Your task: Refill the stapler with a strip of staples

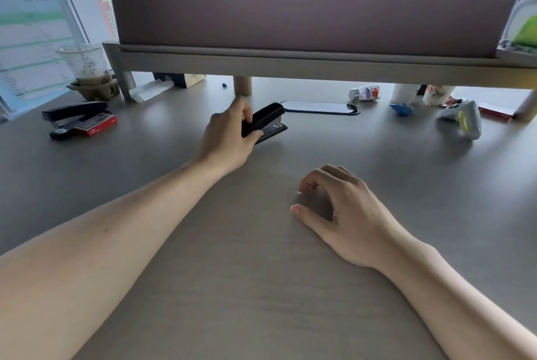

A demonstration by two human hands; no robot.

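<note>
Grey desk [261, 287] fills the view, and nearest on it the right hand [343, 214] rests with fingers loosely curled and thumb apart, holding nothing. Farther in, toward the middle of the desk, the left hand [229, 136] grips the black stapler [266, 122], thumb and fingers closed on its raised top arm while the base sits on the surface. Near the far left edge lie a second stapler [72, 115] and a red staple box [97, 125] touching it.
</note>
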